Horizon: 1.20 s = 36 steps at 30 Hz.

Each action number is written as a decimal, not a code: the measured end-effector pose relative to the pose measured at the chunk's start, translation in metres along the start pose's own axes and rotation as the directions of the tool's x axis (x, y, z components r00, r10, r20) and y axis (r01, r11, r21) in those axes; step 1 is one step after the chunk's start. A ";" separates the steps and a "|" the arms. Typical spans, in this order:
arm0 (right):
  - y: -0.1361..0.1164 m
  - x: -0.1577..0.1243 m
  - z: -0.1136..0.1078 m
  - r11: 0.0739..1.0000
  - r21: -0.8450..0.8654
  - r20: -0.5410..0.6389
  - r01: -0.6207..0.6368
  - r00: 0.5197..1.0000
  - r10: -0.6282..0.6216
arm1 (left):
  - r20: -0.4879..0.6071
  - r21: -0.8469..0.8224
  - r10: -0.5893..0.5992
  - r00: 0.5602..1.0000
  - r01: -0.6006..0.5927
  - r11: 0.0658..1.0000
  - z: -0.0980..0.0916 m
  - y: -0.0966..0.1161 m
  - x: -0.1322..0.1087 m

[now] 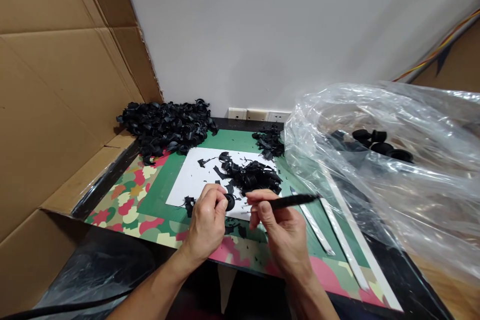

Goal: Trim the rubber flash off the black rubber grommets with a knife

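My left hand [207,220] is closed around a small round black rubber part [230,202], its ringed face turned to the right. Between the fingers of my right hand [282,227] lies a slim black pen-like tool [292,201]. A thin pale tip points left from it toward the rubber part, with a gap between them; its exact kind is unclear. Both hands are over the near edge of a white sheet [178,182]. Just beyond them is a heap of black ribbed rubber pieces [255,175], with thin scraps scattered around.
A large pile of black rubber parts [168,125] lies at the back left, beside a cardboard box [67,60]. A smaller scrap pile [270,141] is at the back. On the right, a clear plastic bag [360,185] holds several black parts. Two white strips [345,245] lie on the green mat [159,197].
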State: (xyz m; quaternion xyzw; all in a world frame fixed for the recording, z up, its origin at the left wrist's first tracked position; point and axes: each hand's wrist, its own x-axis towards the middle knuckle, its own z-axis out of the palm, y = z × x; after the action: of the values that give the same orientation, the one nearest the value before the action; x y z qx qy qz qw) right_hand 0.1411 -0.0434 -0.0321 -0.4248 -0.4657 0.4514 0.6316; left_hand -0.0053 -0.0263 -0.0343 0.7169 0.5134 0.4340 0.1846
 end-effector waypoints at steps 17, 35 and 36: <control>0.019 -0.005 0.005 0.991 -0.101 -0.122 0.092 0.987 -0.104 | -0.016 0.096 0.075 0.997 -0.073 0.993 0.003 0.005 -0.001; 0.017 -0.008 0.007 0.989 -0.105 -0.136 0.104 0.984 -0.118 | -0.035 0.200 0.128 0.991 -0.119 0.972 0.005 0.011 -0.004; 0.017 -0.008 0.007 0.984 -0.125 -0.131 0.124 0.981 -0.141 | -0.034 0.202 0.125 0.992 -0.116 0.973 0.006 0.012 -0.004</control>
State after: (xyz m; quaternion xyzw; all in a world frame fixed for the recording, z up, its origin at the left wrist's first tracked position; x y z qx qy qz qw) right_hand 0.1300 -0.0463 -0.0483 -0.4594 -0.4733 0.3496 0.6654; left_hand 0.0054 -0.0335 -0.0309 0.7514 0.5140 0.4072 0.0731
